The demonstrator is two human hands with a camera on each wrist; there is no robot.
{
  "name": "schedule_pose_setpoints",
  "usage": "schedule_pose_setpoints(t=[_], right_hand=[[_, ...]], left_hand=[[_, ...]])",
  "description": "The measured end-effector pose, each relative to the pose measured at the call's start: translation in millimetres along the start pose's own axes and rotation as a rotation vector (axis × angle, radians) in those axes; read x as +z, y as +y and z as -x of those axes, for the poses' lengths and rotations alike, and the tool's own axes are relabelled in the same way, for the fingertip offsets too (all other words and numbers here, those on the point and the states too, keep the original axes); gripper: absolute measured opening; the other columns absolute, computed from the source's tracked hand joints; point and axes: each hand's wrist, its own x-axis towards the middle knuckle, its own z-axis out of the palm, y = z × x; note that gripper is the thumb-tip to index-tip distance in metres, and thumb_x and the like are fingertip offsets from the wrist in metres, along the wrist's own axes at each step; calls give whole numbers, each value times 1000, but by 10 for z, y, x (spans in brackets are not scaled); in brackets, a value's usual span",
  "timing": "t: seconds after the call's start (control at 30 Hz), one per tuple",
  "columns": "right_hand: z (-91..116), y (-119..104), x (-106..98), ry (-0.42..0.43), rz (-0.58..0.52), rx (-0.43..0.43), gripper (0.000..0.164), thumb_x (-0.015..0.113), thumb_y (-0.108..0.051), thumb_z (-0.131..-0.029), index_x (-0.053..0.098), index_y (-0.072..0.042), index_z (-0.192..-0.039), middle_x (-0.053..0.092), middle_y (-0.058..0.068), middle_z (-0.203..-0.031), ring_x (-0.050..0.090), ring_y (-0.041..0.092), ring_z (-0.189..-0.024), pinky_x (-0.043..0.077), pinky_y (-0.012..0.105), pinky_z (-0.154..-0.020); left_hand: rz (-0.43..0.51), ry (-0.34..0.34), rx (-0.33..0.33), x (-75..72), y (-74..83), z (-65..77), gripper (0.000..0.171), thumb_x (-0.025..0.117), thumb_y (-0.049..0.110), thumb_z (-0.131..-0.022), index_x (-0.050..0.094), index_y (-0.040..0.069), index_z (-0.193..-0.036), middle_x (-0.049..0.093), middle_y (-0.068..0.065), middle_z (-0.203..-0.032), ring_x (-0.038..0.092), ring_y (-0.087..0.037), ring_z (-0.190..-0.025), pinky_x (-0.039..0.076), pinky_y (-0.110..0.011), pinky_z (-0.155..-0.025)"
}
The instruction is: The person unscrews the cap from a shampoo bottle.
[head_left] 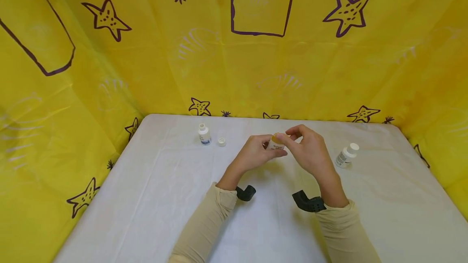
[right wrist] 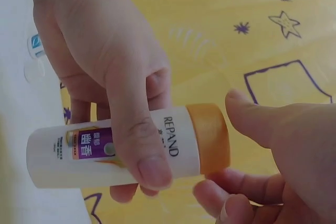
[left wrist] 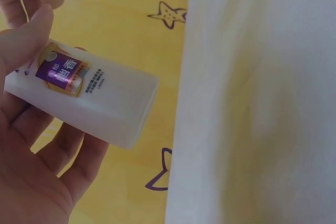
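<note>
My left hand [head_left: 256, 152] holds a small white bottle [right wrist: 94, 156] with a purple label above the table, fingers and thumb wrapped round its body. Its orange cap [right wrist: 210, 137] is on, and the bottle lies nearly level in the right wrist view, cap toward the right hand. My right hand [head_left: 308, 149] is at the cap with thumb and fingers loosely spread about it. In the right wrist view the thumb [right wrist: 257, 124] stands just off the cap's end, while fingertips lie right at its lower edge. The left wrist view shows the bottle's flat base; its cap is hidden there.
On the white table [head_left: 146, 214], an uncapped white pill bottle [head_left: 204, 135] stands at the back left, a loose white cap [head_left: 221, 142] beside it. A capped white pill bottle [head_left: 346, 156] stands to the right. Yellow patterned cloth [head_left: 226, 64] walls off the back and sides.
</note>
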Motion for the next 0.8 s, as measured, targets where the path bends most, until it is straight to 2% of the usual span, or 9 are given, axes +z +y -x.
schedule_pose_setpoints(t=[0.13, 0.23, 0.4, 0.5, 0.63, 0.7, 0.8], right_hand=[[45, -43, 17, 4, 33, 46, 55, 64, -61, -93, 67, -8, -107, 69, 13, -102, 63, 27, -84, 47, 31, -67], [56, -62, 44, 1, 54, 77, 57, 64, -65, -92, 67, -9, -104, 69, 11, -100, 62, 25, -80, 46, 30, -64], [56, -68, 98, -3, 71, 105, 59, 65, -65, -91, 65, -7, -104, 67, 12, -96, 61, 24, -75, 46, 29, -60], [61, -66, 120, 7, 64, 87, 55, 68, -58, -92, 65, -5, -103, 66, 14, -96, 61, 26, -76, 46, 30, -60], [55, -63, 135, 24, 47, 15, 45, 71, -45, -94, 68, -3, -109, 68, 15, -105, 61, 27, -84, 48, 33, -69], [47, -68, 135, 22, 28, -35, 40, 71, -37, -95, 69, -3, -116, 68, 16, -112, 59, 26, -81, 48, 33, -70], [36, -74, 120, -2, -31, -102, 37, 70, -22, -95, 67, -5, -127, 68, 15, -121, 52, 21, -68, 46, 29, -61]], left_hand=[[-20, -13, 20, 22, -15, -2, 17, 81, 48, -85, 74, 34, -93, 29, 9, -59, 33, -9, -57, 27, -25, -55], [-66, -12, 50, 30, -24, -4, 22, 81, 47, -85, 75, 36, -104, 27, 9, -60, 30, -8, -57, 25, -23, -55], [-109, -4, 66, 25, -26, -1, 26, 82, 45, -85, 75, 32, -106, 26, 8, -62, 27, -8, -58, 24, -23, -56], [-111, -9, 51, 23, -22, 0, 26, 82, 47, -84, 75, 31, -104, 30, 8, -64, 31, -9, -60, 25, -23, -57], [-104, -9, 42, 15, -17, -1, 22, 81, 46, -85, 76, 31, -101, 46, 9, -68, 39, -9, -64, 29, -23, -58], [-87, -9, 46, 7, -17, -4, 19, 80, 43, -87, 75, 29, -97, 52, 8, -71, 43, -9, -66, 31, -23, -58], [-44, -5, 55, -18, -14, -2, 16, 80, 37, -89, 73, 23, -91, 55, 4, -71, 45, -9, -65, 34, -21, -57]])
